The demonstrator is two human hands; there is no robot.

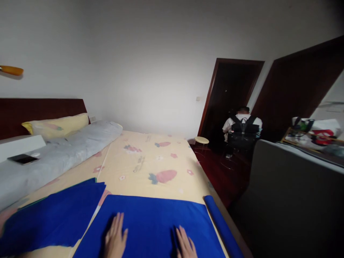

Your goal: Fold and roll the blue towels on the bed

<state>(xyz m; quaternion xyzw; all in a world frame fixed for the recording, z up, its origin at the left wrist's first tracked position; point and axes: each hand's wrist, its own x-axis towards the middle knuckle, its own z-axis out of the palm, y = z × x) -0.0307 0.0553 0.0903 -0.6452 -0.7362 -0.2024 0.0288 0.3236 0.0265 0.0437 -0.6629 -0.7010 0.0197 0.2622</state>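
A blue cloth (150, 218) lies spread flat on the bed, its near part running out of the picture. My left hand (116, 236) rests on its left part with the fingers stretched forward. On the right part of the same cloth, my right hand (185, 243) lies with its fingers extended and slightly apart. Neither hand grips anything. To the left is a second blue cloth (56, 215), folded, with a green edge. A rolled blue cloth (221, 225) lies along the bed's right edge.
The bed (145, 157) has a carrot-print sheet. Grey bedding (72, 154), a pillow (59, 127) and a phone (23, 159) lie at the left. Beyond the bed stands a round stool (201, 140); a person (243, 129) with a backpack sits near the doorway. A dark panel (295, 193) rises at right.
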